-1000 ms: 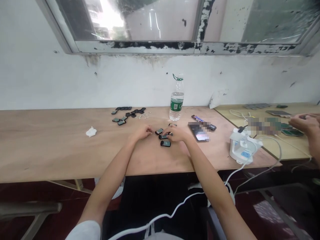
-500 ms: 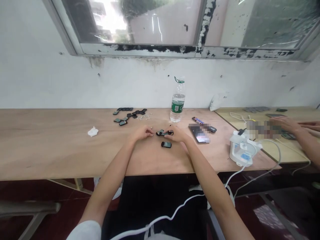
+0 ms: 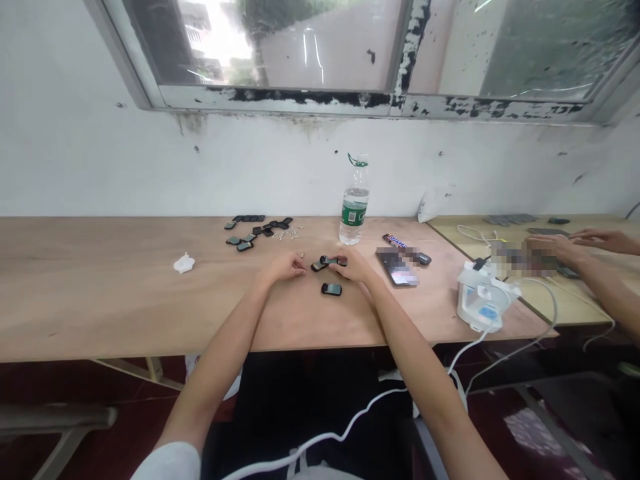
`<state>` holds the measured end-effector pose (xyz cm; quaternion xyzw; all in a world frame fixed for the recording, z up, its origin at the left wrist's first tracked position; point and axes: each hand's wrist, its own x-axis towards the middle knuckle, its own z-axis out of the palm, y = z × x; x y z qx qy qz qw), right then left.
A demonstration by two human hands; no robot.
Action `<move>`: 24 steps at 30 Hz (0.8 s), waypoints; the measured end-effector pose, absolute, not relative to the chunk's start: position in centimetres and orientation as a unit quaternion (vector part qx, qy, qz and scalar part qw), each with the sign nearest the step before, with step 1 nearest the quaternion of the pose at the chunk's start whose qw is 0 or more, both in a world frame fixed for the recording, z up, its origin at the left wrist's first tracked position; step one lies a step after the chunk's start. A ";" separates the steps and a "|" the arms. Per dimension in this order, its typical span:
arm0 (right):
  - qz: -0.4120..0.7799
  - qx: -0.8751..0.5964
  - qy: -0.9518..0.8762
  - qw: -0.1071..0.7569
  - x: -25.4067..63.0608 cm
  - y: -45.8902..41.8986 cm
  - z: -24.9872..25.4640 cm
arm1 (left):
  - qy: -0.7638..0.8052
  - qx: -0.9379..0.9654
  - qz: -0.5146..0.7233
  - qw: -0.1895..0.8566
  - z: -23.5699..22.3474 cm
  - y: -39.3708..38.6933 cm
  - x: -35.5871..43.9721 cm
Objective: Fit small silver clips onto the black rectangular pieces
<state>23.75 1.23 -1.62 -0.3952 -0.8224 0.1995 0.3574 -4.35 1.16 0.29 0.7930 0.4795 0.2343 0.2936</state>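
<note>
My right hand (image 3: 352, 265) is closed on a small black device with a grey face (image 3: 330, 261), held just over the table. Under and beside it lies another black piece (image 3: 318, 266), partly covered. A similar small device (image 3: 331, 289) rests nearer to me on the wood. To the left, my left hand (image 3: 289, 266) has its fingertips pinched together near the table; whatever they hold, if anything, is too small to make out. A tiny pale piece (image 3: 302, 255) lies just beyond those fingers.
Several black devices (image 3: 245, 246) and small white pieces (image 3: 286, 234) lie farther back. Crumpled tissue (image 3: 184, 263) is at left. A water bottle (image 3: 354, 217), a phone (image 3: 396, 268) and a white power strip (image 3: 483, 300) stand or lie rightward. A co-worker's hands (image 3: 555, 248) are at far right.
My right hand has shifted the held device slightly, so its grey face shows more plainly above the other piece. My left hand stays nearly where it was. The co-worker's hands have moved a little.
</note>
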 end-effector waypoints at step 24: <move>0.238 -0.376 -0.804 0.395 23.9 1.7 -2.2 | 0.543 0.730 0.314 0.272 1.1 0.3 -3.7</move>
